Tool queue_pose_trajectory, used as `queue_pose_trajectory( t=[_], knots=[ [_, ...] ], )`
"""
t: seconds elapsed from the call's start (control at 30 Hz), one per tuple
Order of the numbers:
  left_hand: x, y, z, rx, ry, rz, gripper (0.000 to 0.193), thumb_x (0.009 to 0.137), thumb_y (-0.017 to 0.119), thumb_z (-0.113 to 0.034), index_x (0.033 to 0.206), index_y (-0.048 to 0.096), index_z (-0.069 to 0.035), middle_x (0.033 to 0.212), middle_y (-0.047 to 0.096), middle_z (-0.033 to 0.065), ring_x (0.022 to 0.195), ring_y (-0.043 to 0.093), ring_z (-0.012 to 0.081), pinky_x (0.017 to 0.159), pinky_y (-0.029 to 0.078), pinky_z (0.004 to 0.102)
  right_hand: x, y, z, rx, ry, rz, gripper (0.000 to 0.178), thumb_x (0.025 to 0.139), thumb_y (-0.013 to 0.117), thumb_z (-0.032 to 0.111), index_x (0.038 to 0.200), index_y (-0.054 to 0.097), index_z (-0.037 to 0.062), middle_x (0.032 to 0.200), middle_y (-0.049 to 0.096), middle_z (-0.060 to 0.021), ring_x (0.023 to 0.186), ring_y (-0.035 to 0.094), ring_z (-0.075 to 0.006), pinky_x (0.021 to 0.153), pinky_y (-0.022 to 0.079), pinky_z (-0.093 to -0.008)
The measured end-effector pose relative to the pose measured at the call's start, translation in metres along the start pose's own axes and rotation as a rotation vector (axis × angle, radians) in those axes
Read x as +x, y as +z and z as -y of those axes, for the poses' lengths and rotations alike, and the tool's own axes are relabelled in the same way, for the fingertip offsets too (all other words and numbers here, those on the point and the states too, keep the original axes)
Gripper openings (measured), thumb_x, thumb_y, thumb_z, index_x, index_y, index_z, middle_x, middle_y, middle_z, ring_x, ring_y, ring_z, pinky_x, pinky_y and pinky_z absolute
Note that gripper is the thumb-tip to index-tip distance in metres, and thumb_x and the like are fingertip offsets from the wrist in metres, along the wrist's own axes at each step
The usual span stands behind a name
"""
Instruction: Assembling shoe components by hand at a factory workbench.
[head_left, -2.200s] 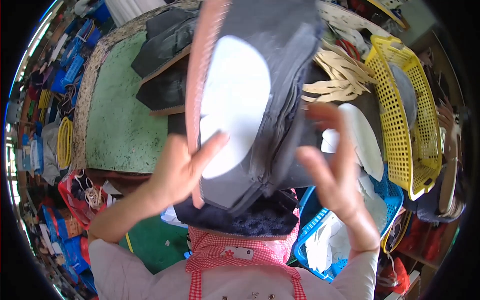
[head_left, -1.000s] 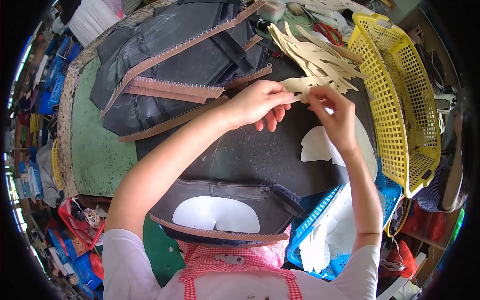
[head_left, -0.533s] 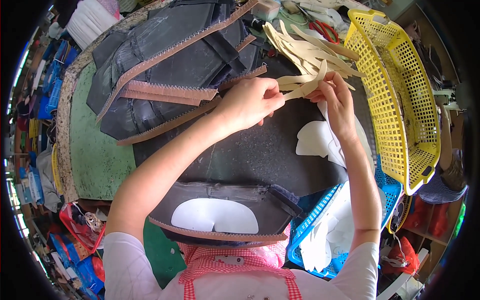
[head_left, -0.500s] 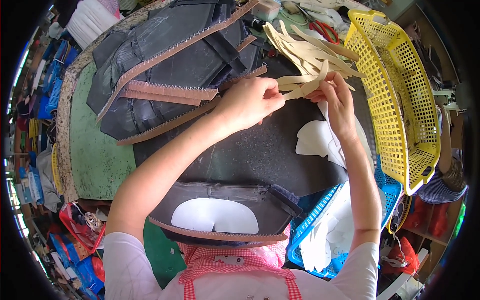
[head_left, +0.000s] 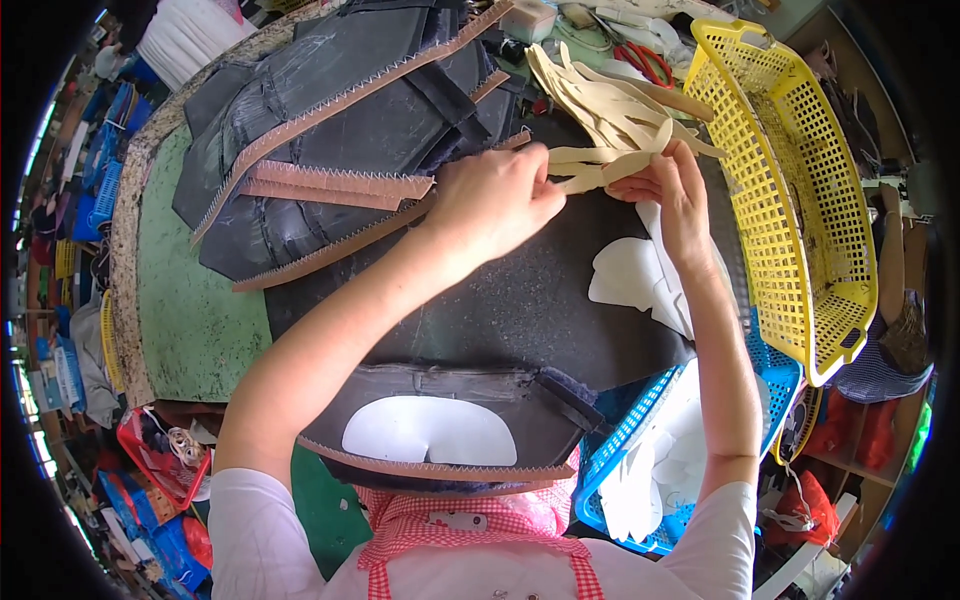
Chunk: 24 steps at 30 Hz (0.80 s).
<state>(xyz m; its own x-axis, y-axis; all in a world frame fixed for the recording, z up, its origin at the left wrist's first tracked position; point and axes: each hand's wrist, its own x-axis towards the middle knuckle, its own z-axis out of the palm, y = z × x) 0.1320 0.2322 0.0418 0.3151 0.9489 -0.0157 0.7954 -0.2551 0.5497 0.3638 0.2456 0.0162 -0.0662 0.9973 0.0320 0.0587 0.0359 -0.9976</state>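
Head view: a cream strip (head_left: 586,181) was held in closed pinches by the left hand (head_left: 500,197) and right hand (head_left: 680,195), just beside the strip pile (head_left: 597,105), and was judged best kept lightly taut, untwisted.

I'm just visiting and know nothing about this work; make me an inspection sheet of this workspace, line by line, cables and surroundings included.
Surface: green mat at the left, dark sheet in the middle.
Work pieces: cream strip between the hands, strip pile beyond it; dark piece bearing a white patch at the near edge.
Clutter: dark stack at the far left; yellow basket and blue basket at the right.
Hands: left hand and right hand both pinch the cream strip.
Cables: no clear power cable; pale cord in the red basket.
Surroundings: another person's arm at the right; crowded goods at the left.
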Motion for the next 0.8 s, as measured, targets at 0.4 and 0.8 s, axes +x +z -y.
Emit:
queue_pose_trajectory(
  t=[0.4,0.8],
  knots=[
    [0.039,0.030,0.000,-0.659,0.071,0.013,0.028,0.103,0.056,-0.021,0.118,0.070,-0.002,0.093,0.077,0.0070,0.067,0.072,0.0136,0.058,0.056,0.0274,-0.002,-0.001,0.013,-0.144,-0.132,0.135,0.025,0.104,0.060,0.019,0.118,0.053,0.0004,0.116,0.068,-0.0128,0.105,0.066,-0.0178,0.092,0.054,-0.0334],
    [0.030,0.031,0.004,-1.012,-0.059,0.179,0.034,0.104,0.051,-0.025,0.124,0.064,0.000,0.115,0.072,0.0103,0.088,0.076,0.0245,0.061,0.061,0.0313,0.009,0.001,-0.001,-0.133,0.007,0.020,0.030,0.102,0.063,0.017,0.118,0.057,-0.0083,0.099,0.071,-0.0149,0.086,0.073,-0.0186,0.079,0.064,-0.0318]
  ],
)
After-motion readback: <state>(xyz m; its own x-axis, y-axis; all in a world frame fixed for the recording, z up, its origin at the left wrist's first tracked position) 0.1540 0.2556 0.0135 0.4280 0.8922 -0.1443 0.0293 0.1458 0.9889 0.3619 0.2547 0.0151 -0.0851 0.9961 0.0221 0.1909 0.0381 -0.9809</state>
